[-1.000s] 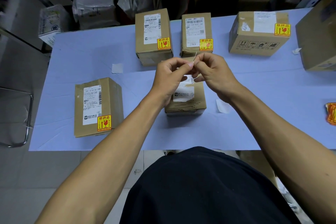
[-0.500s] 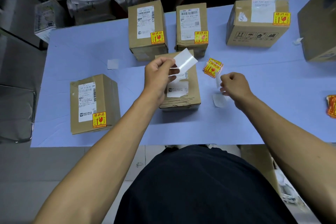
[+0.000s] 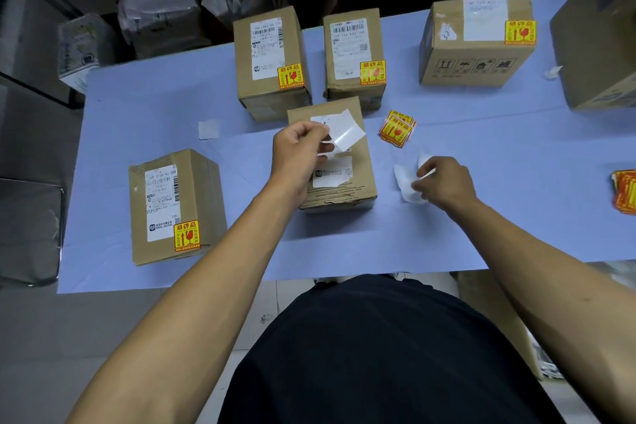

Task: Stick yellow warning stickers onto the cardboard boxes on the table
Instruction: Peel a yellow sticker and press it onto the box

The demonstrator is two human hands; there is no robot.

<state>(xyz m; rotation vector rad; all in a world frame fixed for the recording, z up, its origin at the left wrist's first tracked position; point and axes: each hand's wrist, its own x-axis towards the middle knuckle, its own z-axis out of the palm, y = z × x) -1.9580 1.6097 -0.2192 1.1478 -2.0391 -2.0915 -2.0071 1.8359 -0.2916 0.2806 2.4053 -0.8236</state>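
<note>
A small cardboard box [image 3: 358, 182] with no yellow sticker showing lies mid-table. Above it my left hand [image 3: 296, 155] pinches a white square sheet [image 3: 347, 131]; only its white side shows. To the box's right, my right hand [image 3: 444, 182] pinches a small white paper slip [image 3: 425, 165] just over loose white backing papers [image 3: 404, 182] on the table. A stack of yellow warning stickers [image 3: 397, 127] lies beside the box. Yellow stickers are on the left box [image 3: 172, 203], two rear boxes [image 3: 272, 58] [image 3: 354, 52] and the right rear box [image 3: 478, 41].
The table has a light blue cover [image 3: 137, 107]. A big cardboard box [image 3: 599, 45] stands at the far right, and a second sticker stack [image 3: 624, 189] lies at the right edge. Another white slip [image 3: 208, 129] lies left of centre. A metal chair [image 3: 27, 231] stands left of the table.
My hands were together above the middle box and have separated. The left hand keeps the white sheet over the box; the right hand has moved right and down to the backing papers.
</note>
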